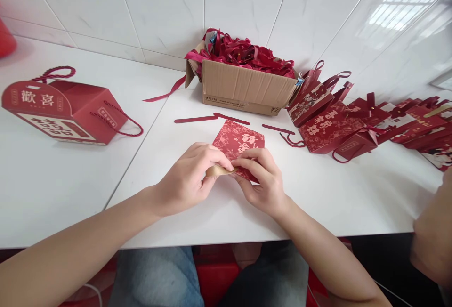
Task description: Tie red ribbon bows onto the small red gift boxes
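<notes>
A small red gift box (242,133) with pale floral print and gold characters lies on the white table in front of me, its near end between my hands. A gold ribbon (218,171) makes a loop at that end. My left hand (187,175) is closed, thumb and fingers pinching the ribbon. My right hand (263,180) is closed round the near end of the box, its fingertips meeting the left ones at the ribbon. Exactly how the ribbon passes through the box is hidden by my fingers.
Behind stands a cardboard box (247,88) heaped with dark red ribbons. Several red strips (196,119) lie before it. A larger red box (67,109) with rope handles sits at left. Finished-looking red gift boxes (328,125) crowd the right, where another person's arm (434,231) shows.
</notes>
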`<act>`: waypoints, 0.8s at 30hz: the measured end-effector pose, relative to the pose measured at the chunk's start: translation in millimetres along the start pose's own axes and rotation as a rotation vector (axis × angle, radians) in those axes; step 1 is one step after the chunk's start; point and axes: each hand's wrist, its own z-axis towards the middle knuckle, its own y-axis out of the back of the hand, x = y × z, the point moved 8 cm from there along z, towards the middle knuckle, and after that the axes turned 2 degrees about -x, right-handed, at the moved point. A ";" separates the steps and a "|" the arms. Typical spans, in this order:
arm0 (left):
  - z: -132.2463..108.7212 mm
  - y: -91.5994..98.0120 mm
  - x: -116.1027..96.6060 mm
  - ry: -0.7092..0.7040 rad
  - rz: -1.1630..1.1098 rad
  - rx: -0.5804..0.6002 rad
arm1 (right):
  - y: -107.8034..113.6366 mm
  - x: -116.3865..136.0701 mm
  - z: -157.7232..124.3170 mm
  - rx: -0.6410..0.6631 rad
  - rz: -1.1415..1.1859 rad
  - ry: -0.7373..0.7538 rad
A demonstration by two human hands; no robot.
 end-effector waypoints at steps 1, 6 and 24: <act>0.0 0.2 -0.3 0.000 0.008 -0.003 | -0.7 0.2 -0.1 0.008 -0.009 0.000; -0.4 1.4 -2.6 -0.028 0.036 -0.019 | -2.1 2.0 -0.8 0.014 -0.059 0.026; 2.0 5.6 -0.2 0.054 -0.113 -0.053 | 12.3 14.7 -2.3 -0.130 -0.032 0.169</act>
